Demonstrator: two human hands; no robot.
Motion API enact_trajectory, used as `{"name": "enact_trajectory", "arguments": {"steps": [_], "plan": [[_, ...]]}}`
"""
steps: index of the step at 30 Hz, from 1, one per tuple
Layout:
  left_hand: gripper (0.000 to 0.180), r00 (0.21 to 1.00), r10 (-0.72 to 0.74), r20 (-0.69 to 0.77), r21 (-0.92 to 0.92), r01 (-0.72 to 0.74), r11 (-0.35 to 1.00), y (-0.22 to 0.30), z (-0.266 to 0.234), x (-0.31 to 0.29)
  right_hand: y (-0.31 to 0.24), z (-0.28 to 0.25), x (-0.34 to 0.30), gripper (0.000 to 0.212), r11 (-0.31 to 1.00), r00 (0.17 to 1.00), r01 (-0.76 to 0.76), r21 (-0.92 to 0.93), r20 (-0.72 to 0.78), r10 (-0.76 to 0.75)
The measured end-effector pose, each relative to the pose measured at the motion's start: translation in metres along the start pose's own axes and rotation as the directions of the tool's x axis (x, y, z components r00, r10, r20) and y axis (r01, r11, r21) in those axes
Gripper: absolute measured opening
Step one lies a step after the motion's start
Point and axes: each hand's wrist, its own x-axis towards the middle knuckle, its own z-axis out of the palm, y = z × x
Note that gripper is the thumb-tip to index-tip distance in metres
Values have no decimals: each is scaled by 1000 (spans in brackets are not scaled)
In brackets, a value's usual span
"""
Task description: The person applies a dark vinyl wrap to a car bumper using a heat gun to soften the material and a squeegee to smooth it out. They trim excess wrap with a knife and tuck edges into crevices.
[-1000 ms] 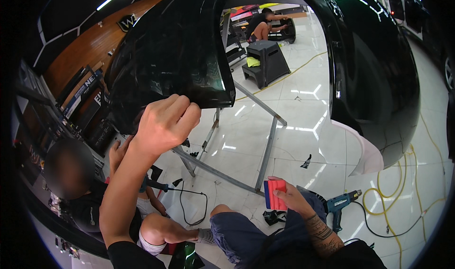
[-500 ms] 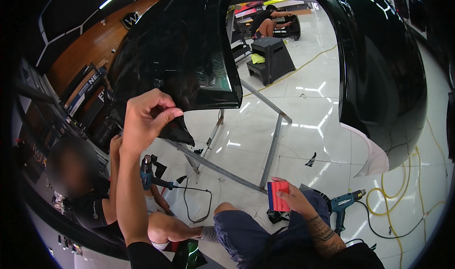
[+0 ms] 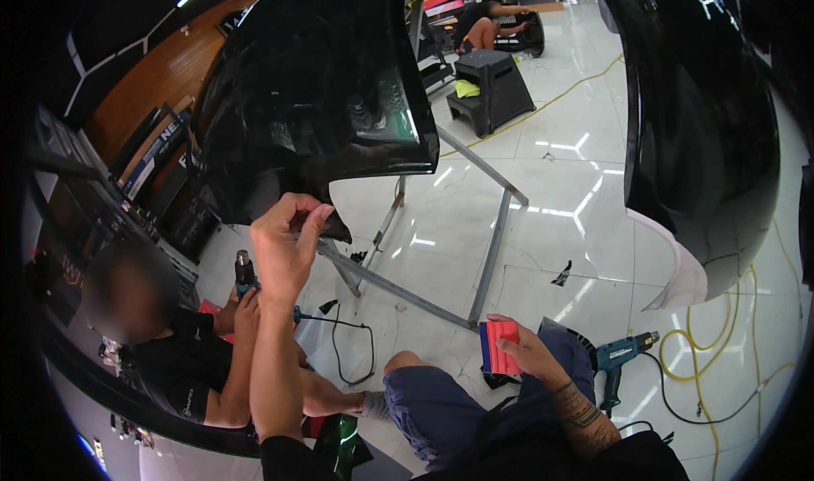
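A large glossy black car bumper (image 3: 331,83) arches across the view, its left end hanging lower beside my left hand (image 3: 288,235). That hand is raised, thumb and fingertips pinched together in front of the bumper's dark lower tip (image 3: 337,227). Whatever lies in the pinch is too small or hidden to make out. Low down, over my lap, my right hand (image 3: 534,354) grips a flat red squeegee (image 3: 502,348) with a dark blue edge, thumb across its face.
At left, a seated co-worker (image 3: 212,362) holds a heat gun (image 3: 245,273). Another heat gun (image 3: 623,354) lies right of my knee, near a coiled yellow hose (image 3: 678,375). A grey metal stand (image 3: 407,290) is below the bumper; a black step stool (image 3: 490,91) stands beyond.
My left hand has moved right and slightly down, still pinched. The co-worker has shifted, with the heat gun now held upright. My right hand keeps the squeegee nearly in place.
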Motion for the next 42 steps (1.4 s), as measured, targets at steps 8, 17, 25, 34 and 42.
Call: {"name": "enact_trajectory", "arguments": {"steps": [8, 17, 25, 34, 42], "plan": [[8, 981, -187, -57, -82, 182, 980, -16, 29, -36, -2, 1, -2, 49, 998, 1000, 11, -66, -21, -13], [14, 992, -45, 114, 206, 21, 978, 4, 17, -20, 1, 0, 0, 48, 999, 1000, 15, -52, -25, -16], [20, 987, -138, -84, 464, 161, 871, 11, 40, -15, -3, 4, -3, 49, 999, 999, 36, -2, 5, -36], [23, 973, -225, -49, 463, 222, 858, 8, 36, -14, -8, -10, -15, 48, 997, 996, 41, -65, -81, -46], [13, 863, -360, 353, 314, 253, 915, 25, -10, 13, 4, -10, -11, 47, 998, 998, 52, 35, -31, -51]]}}
